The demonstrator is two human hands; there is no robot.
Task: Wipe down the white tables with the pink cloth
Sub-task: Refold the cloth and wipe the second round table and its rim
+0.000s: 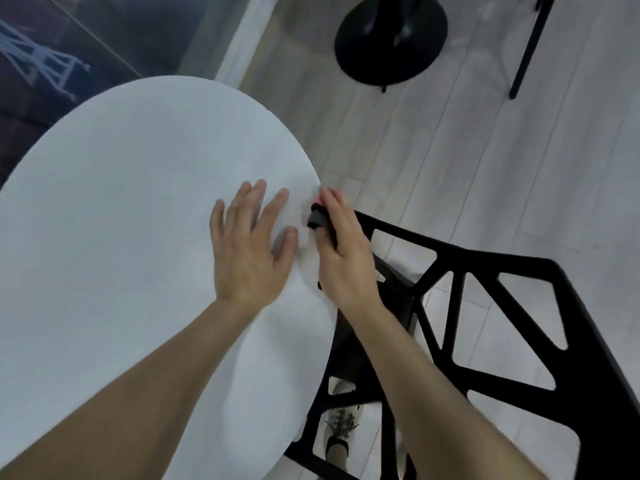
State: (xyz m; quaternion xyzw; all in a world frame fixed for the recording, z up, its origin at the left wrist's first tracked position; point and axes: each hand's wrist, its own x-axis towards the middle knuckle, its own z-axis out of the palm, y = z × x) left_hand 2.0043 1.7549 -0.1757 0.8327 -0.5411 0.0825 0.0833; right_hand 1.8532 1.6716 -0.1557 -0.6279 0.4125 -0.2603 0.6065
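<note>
Left hand [249, 244] spread flat on the round white tabletop [121, 220], right hand [341, 247] curled at its rim gripping the bunched pink cloth [318, 201] — just a sliver shows. No telling how much is wiped yet.

Round white tabletop [121, 202]: open surface from centre to far and left edges, sweep room there. Left hand [249, 244] lies flat near the right edge; right hand [343, 251] sits at that edge. Black lattice plastic chair [450, 265] crowds in just beside the right edge, lower down. Black round pedestal base [391, 39] on floor beyond the far edge.
</note>
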